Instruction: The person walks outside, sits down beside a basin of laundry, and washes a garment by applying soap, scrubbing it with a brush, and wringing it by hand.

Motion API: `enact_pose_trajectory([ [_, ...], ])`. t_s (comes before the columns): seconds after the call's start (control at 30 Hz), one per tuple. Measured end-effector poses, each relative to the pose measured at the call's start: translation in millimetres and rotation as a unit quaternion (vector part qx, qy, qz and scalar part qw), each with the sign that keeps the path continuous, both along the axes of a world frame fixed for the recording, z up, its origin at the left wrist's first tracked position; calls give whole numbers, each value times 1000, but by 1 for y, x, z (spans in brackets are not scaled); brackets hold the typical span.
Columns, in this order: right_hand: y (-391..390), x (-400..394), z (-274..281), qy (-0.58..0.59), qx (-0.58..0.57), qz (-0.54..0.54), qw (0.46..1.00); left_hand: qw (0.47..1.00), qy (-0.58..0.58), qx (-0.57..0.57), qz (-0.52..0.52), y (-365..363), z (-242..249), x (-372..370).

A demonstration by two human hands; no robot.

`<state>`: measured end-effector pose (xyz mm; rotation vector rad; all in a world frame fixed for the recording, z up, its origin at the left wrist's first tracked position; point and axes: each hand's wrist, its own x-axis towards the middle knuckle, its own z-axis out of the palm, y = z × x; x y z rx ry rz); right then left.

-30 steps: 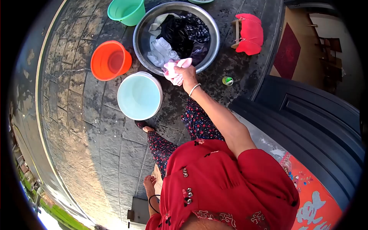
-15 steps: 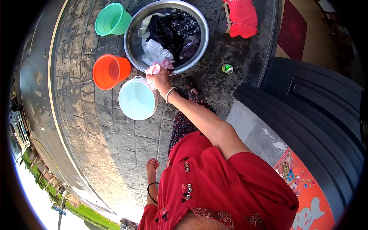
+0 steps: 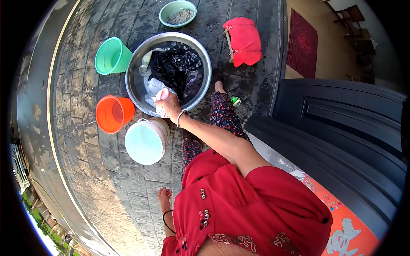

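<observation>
While our right grip (image 3: pixel 171 107) clutches pink cloth (image 3: pixel 162 94) at the near edge of the metal basin (image 3: pixel 208 70), we're seemingly mid-handling; our left grip (image 3: pixel 164 197) dangles loose. Any shift calls for clearing the white bucket (image 3: pixel 160 124), near left.

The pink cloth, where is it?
In the head view, the pink cloth is in the right hand, left of centre, at the near rim of the metal basin, by the white bucket.

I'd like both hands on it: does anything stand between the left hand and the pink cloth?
In this view, the white bucket stands between the left hand and the pink cloth, which the right hand holds. Reaching over it looks possible.
</observation>
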<state>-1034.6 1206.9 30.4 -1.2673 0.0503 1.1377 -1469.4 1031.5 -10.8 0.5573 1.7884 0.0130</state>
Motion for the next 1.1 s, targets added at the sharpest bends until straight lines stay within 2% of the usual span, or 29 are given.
enact_pose_trajectory([
  [0.03,6,11,0,-18,12,-6,1000,1000,1,17,9,7,-1,14],
  [0.07,15,17,-31,-59,37,0,998,998,-40,51,-28,7,-18,12],
  [0.1,23,30,-29,-24,67,9,997,998,-37,54,-25,14,-14,33],
  [0.17,35,66,-15,-5,14,71,997,998,-9,30,60,23,-5,83],
  [0.23,53,89,-47,80,43,101,991,995,13,41,95,20,-4,131],
  [0.3,67,125,-48,253,48,172,951,992,11,9,128,14,15,175],
  [0.33,71,135,-35,109,-9,177,978,992,14,-10,122,13,20,197],
  [0.37,78,147,-44,116,-13,185,976,992,2,-33,118,11,29,220],
  [0.4,84,154,-59,191,117,154,962,995,5,-39,87,13,39,247],
  [0.43,88,152,-73,271,241,120,924,997,13,-46,60,14,48,268],
  [0.47,90,177,-26,107,6,200,974,995,29,-49,85,10,56,282],
  [0.5,94,185,-27,164,57,198,965,996,33,-33,79,10,57,296],
  [0.6,108,202,-34,193,-39,264,944,997,33,-3,64,25,61,331],
  [0.7,123,219,-25,146,-36,238,960,997,33,35,53,43,47,349],
  [0.73,128,226,-26,169,-42,234,956,996,4,49,73,46,32,348],
  [0.77,133,232,-23,168,-42,246,954,997,8,51,51,55,22,352],
  [0.83,141,242,-30,134,-49,249,958,997,11,73,19,79,5,359],
  [0.87,142,247,-52,119,-60,256,957,996,5,86,16,89,-6,362],
  [0.9,146,253,-27,88,-41,259,961,994,1,105,8,96,-21,361],
  [0.93,150,250,-2,54,-32,211,975,992,-4,122,-1,102,-36,361],
  [0.97,149,263,-23,31,-39,269,962,992,0,129,-11,111,-45,363],
  [1.1,159,273,-41,-2,-18,257,966,989,15,147,4,139,-73,367],
])
